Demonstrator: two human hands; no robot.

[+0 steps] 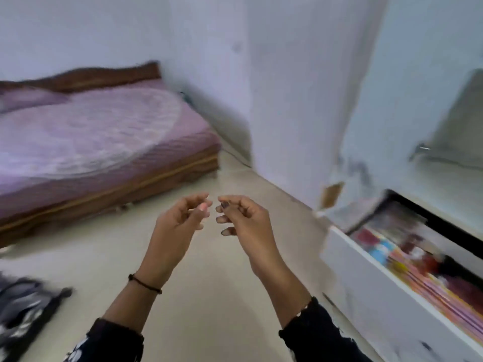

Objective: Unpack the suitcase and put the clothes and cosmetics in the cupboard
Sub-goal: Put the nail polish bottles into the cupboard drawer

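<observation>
Left hand (180, 218) and right hand (247, 218) raised over pale floor (209, 288), fingertips near; each grip slack, fingers loosely curled, empty. White pulled-out drawer (366, 275) to right.

Centre of frame: the left hand (180, 218) and right hand (247, 218) are held up side by side above the pale floor (209, 288). The fingers are loosely curled, the fingertips nearly meet, and nothing is held.

A dark thread band (145, 284) is worn on the left wrist.

Left of frame: a low bed (91, 142) is covered in a purple spread.

Lower right: an open white drawer (366, 283) is filled with colourful folded cloth (418, 265), which is blurred.

Lower left corner: dark patterned fabric (23, 312) is laid on the floor.
</observation>
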